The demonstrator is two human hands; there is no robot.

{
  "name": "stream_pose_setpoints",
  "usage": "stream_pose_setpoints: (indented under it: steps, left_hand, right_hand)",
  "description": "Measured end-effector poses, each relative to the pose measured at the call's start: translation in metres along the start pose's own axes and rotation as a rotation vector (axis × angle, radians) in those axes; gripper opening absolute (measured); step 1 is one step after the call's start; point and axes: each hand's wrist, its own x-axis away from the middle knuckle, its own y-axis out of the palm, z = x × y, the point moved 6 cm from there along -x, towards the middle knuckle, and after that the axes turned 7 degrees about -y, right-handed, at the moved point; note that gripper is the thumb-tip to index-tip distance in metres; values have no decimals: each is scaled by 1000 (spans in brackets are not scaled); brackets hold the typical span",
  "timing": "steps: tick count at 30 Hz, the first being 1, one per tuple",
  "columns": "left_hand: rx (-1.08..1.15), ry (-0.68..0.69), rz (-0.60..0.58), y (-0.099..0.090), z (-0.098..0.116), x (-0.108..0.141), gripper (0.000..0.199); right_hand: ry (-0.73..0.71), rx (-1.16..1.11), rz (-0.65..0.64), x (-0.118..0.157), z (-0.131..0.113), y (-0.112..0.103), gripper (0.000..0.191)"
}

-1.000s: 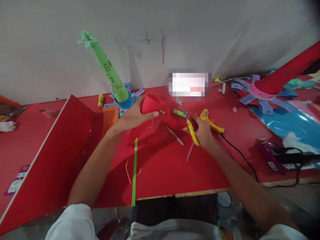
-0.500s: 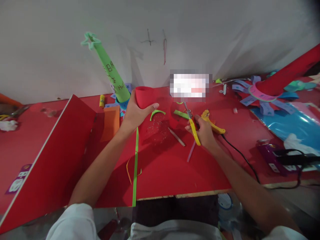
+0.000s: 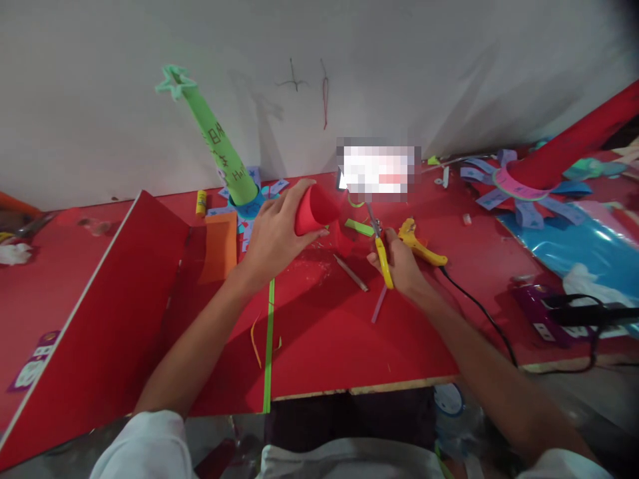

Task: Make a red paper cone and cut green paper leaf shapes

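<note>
My left hand (image 3: 274, 233) is wrapped round a short red paper tube (image 3: 305, 211), tilted so its round opening faces right. In my right hand (image 3: 405, 269) is a pair of scissors (image 3: 383, 261) with yellow handles, blades pointing away from me toward the wall. Just right of that hand lies a yellow glue gun (image 3: 424, 253) with a black cord. A pencil (image 3: 351, 273) and a light green paper strip (image 3: 359, 227) lie on the red board between my hands.
A green paper cone (image 3: 215, 141) with a star top stands back left, beside a glue stick (image 3: 201, 203) and orange paper (image 3: 221, 247). A red panel (image 3: 110, 299) leans at left. At right are a red cone (image 3: 574, 156) and a blue plastic packet (image 3: 544, 239).
My left hand has moved right with the red tube and tipped it from upright, its opening now turned toward the scissors. My right hand keeps the scissors in nearly the same place.
</note>
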Motion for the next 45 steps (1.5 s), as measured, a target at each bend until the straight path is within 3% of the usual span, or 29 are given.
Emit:
stream_pose_setpoints:
  steps: [7,14,26,38,45]
  left_hand:
    - [-35,53,-55,2,11,4,74]
    - [-70,61,-57,4,13,4,78]
    - [-91,63,-4,4,14,6,76]
    - [-53,13,-37,6,6,3,74]
    - [3,-37,-134,5,-5,-1,68]
  right_hand:
    - [21,16,66,-1,-8,-11,52]
    - [21,43,64,-3,-11,-13,46]
    - [0,43,158,-2,-15,-18,63]
    - [9,20,129,-2,-19,-16,69]
    - [29,-4,63,-2,-13,-11,63]
